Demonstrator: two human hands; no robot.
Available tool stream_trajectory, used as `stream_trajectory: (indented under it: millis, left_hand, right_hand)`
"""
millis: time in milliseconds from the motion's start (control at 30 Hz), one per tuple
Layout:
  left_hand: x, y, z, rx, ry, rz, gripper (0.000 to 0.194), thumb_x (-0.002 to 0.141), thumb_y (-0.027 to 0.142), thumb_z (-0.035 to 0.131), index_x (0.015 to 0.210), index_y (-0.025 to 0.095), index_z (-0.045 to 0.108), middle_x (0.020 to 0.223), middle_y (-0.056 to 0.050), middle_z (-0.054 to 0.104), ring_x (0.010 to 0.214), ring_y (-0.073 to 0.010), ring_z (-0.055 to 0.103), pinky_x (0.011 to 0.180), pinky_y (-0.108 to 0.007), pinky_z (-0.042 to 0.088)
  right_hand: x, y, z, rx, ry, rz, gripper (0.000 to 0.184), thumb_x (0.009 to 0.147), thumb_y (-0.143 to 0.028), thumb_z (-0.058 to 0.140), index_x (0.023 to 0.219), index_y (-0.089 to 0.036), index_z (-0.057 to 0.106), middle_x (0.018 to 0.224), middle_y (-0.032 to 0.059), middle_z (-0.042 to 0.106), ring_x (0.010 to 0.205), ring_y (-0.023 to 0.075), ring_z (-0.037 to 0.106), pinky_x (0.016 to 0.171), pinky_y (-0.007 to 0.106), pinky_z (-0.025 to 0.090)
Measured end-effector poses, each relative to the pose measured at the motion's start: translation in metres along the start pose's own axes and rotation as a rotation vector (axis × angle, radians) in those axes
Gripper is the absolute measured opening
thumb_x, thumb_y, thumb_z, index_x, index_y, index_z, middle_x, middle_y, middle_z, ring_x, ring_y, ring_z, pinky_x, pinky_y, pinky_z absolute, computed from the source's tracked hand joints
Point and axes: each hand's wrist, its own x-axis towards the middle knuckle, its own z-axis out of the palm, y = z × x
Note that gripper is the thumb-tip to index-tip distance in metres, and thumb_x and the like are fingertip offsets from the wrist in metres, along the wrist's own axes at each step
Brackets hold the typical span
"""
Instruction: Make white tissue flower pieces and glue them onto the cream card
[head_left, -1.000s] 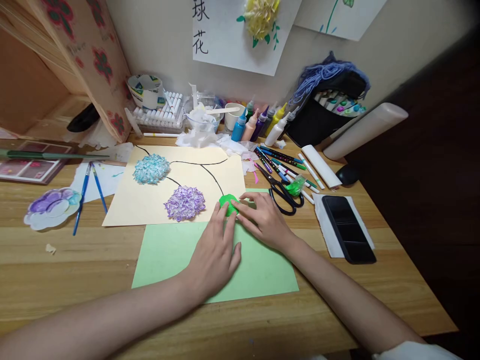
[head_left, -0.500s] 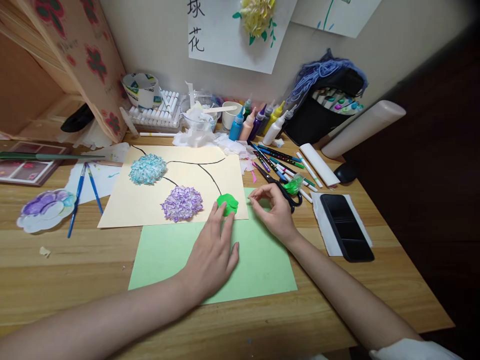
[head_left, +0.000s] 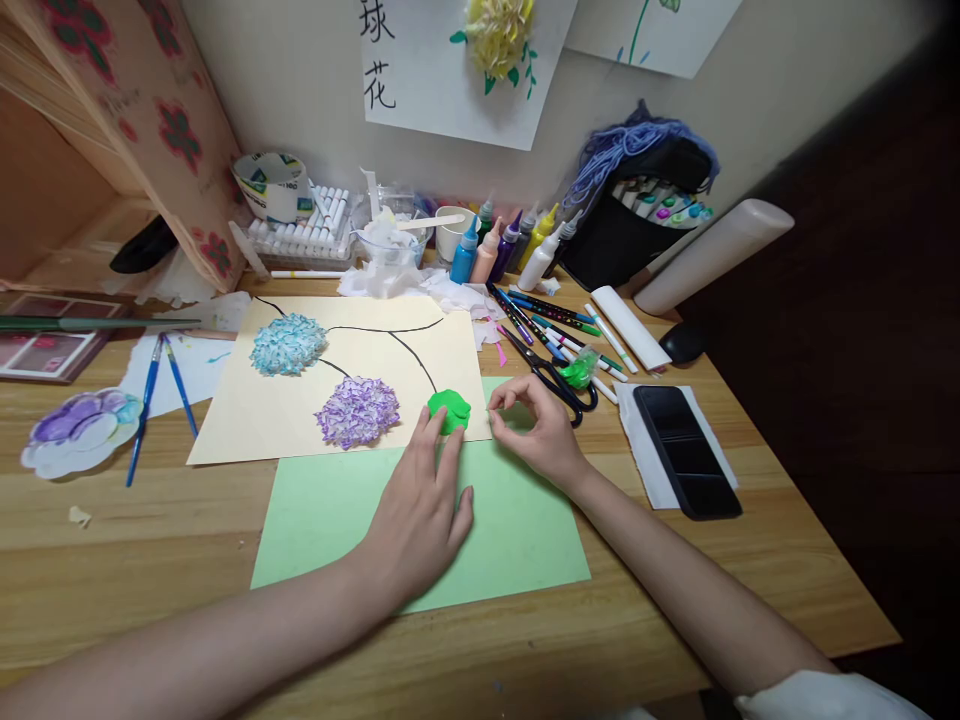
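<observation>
On the cream paper (head_left: 300, 420) a flat lump of bright green clay (head_left: 451, 410) sits at the end of a drawn black stem. My left hand (head_left: 420, 510) lies over the paper's lower right with its fingers stretched out, their tips at the clay's lower edge. Beside the paper's right edge, my right hand (head_left: 544, 430) has thumb and forefinger pinched; whatever is between them is too small to make out. Left of the clay are a purple-and-white flower (head_left: 358, 411) and a blue one, the blue flower (head_left: 288, 344) higher up. A green sheet (head_left: 322, 530) lies partly beneath the cream paper.
Black scissors (head_left: 551, 375), a bag of green clay (head_left: 580, 368) and several pens lie right of the paper. Behind stand paint bottles (head_left: 486, 252). A phone (head_left: 686, 452) rests far right. Brushes (head_left: 147, 410) and a paint palette (head_left: 81, 430) are at left.
The whole view has shifted slightly. Both hands keep nearly the same pose, and the green clay and flowers stay in place on the paper.
</observation>
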Motion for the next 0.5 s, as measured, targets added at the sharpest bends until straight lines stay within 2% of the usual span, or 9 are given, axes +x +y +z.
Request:
stream_trajectory:
  millis: [200, 367, 500]
  left_hand:
    - [0.0001, -0.0002, 0.0019, 0.024, 0.009, 0.004, 0.050, 0.085, 0.023, 0.042, 0.132, 0.006, 0.036, 0.142, -0.023, 0.024, 0.136, -0.0346, 0.022, 0.104, -0.049, 0.038]
    - [0.0001, -0.0007, 0.0028, 0.024, 0.019, 0.011, 0.050, 0.086, 0.024, 0.042, 0.131, 0.005, 0.037, 0.143, -0.023, 0.024, 0.136, -0.0343, 0.021, 0.105, -0.048, 0.037]
    - [0.0002, -0.0004, 0.0011, 0.006, 0.004, -0.005, 0.049, 0.085, 0.024, 0.042, 0.131, 0.006, 0.037, 0.143, -0.023, 0.024, 0.137, -0.0341, 0.020, 0.104, -0.050, 0.037]
  right_hand:
    - [0.0015, -0.0023, 0.0003, -0.030, -0.011, -0.034, 0.027, 0.074, -0.006, 0.056, 0.073, -0.023, 0.034, 0.079, 0.0001, 0.055, 0.077, 0.0154, 0.056, 0.072, 0.030, 0.045]
    - [0.0003, -0.0034, 0.0014, -0.052, -0.048, -0.080, 0.021, 0.080, -0.012, 0.056, 0.074, -0.022, 0.038, 0.081, 0.0010, 0.059, 0.079, 0.0155, 0.059, 0.073, 0.030, 0.045]
    - [-0.0003, -0.0025, 0.0038, -0.064, -0.002, -0.024, 0.017, 0.081, -0.019, 0.059, 0.077, -0.022, 0.043, 0.081, 0.0014, 0.062, 0.078, 0.0163, 0.061, 0.073, 0.031, 0.047]
